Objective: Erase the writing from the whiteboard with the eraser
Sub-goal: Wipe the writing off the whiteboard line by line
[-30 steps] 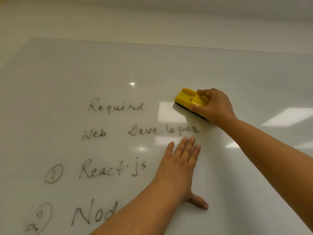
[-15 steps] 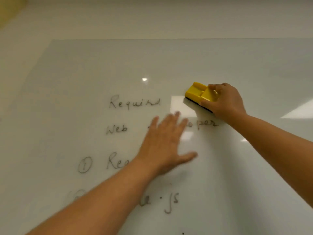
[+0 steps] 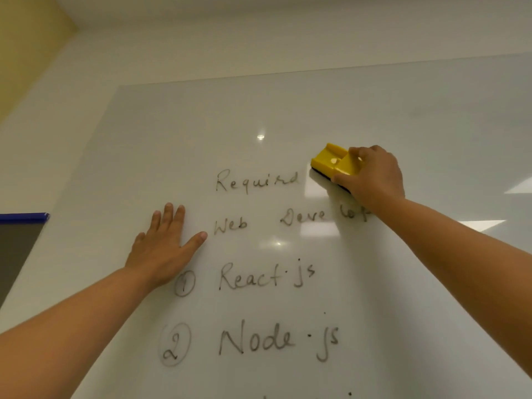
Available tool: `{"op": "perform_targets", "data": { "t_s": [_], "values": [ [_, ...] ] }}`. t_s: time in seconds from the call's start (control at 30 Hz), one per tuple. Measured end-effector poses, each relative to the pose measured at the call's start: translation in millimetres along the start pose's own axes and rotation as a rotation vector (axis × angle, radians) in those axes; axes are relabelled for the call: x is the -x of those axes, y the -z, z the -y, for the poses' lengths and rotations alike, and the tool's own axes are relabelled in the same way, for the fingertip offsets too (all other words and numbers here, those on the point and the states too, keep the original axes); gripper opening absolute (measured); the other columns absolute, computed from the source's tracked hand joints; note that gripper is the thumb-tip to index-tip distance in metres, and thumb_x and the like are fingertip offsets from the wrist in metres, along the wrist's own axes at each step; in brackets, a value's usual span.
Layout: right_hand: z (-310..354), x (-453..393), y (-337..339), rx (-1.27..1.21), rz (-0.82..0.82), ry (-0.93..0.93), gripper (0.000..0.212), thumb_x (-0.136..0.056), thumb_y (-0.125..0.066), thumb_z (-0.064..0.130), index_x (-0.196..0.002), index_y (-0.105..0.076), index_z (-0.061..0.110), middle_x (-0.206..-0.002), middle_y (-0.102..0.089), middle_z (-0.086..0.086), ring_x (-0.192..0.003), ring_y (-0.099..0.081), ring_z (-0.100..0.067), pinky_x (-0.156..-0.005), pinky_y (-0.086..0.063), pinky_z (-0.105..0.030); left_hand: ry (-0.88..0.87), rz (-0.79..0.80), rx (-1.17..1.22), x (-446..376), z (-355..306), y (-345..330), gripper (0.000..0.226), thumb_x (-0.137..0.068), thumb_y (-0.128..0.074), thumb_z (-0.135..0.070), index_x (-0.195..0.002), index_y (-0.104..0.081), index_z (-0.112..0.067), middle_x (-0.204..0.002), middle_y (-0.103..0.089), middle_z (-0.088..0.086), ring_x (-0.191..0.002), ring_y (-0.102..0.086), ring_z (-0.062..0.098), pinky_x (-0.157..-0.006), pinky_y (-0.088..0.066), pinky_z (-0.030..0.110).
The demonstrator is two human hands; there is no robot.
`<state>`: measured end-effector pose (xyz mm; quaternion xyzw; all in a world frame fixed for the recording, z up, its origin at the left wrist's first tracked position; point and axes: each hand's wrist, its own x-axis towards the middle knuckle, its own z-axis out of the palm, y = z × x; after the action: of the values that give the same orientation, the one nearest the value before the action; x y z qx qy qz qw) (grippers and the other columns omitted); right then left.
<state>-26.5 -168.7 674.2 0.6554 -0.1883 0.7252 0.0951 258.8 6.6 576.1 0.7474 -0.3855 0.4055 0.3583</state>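
Observation:
A glossy whiteboard [image 3: 374, 116] fills most of the view. Black handwriting [image 3: 256, 180] on it reads "Required", "Web Developer", "React.js" and "Node.js", the last two with circled numbers. My right hand [image 3: 374, 177] grips a yellow eraser [image 3: 331, 161] with a dark pad, pressed on the board just right of "Required". My right forearm hides the end of "Developer". My left hand [image 3: 164, 243] lies flat on the board, fingers spread, left of "Web" and partly over the circled 1.
The whiteboard's left edge runs diagonally down the left side. Beyond it hangs a dark panel with a blue top rail [image 3: 24, 217]. A cream wall [image 3: 201, 41] and a yellow corner [image 3: 26, 53] lie above the board.
My left hand slid left across the board, from below "Developer" to left of "Web". The view shifted right and up, showing more text. The eraser stays beside "Required".

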Motion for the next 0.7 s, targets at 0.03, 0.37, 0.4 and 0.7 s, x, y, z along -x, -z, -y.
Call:
{"op": "perform_targets", "data": {
  "t_s": [0.03,0.37,0.4,0.7],
  "values": [
    [-5,0,3,-0.004,0.048,0.038,0.067,-0.072,-0.075,0.036,-0.131,-0.048,0.019,-0.122,-0.052,-0.007,-0.112,-0.045,-0.027,-0.081,-0.038,-0.033,-0.012,0.008,0.01,-1,2,1,0.079,-0.086,-0.018,-0.066,-0.148,0.011,-0.026,-0.156,0.019,-0.005,-0.144,0.013,0.015,-0.117,-0.007,0.046],
    [28,-7,-17,-0.013,-0.086,-0.099,0.06,-0.075,-0.071,0.034,-0.129,-0.049,0.017,-0.125,-0.05,-0.01,-0.116,-0.042,-0.03,-0.091,-0.038,-0.041,-0.132,0.068,-0.103,5,25,7,0.089,-0.066,-0.003,-0.078,-0.135,0.028,-0.032,-0.148,0.029,-0.012,-0.141,0.017,0.008,-0.117,-0.008,0.041],
    [36,-2,-24,-0.014,-0.059,-0.045,0.061,-0.076,-0.07,0.035,-0.13,-0.049,0.018,-0.124,-0.05,-0.009,-0.115,-0.042,-0.03,-0.091,-0.037,-0.04,-0.139,0.068,-0.108,5,25,6,0.087,-0.065,-0.002,-0.079,-0.132,0.03,-0.032,-0.146,0.03,-0.013,-0.141,0.018,0.008,-0.117,-0.008,0.041],
    [44,1,-32,-0.03,0.034,0.055,0.065,-0.072,-0.074,0.036,-0.129,-0.049,0.019,-0.12,-0.052,-0.005,-0.112,-0.045,-0.026,-0.081,-0.038,-0.034,-0.179,0.081,-0.147,4,34,5,0.089,-0.062,0.001,-0.081,-0.13,0.033,-0.034,-0.143,0.034,-0.014,-0.14,0.02,0.007,-0.117,-0.007,0.041]
  ]
}}
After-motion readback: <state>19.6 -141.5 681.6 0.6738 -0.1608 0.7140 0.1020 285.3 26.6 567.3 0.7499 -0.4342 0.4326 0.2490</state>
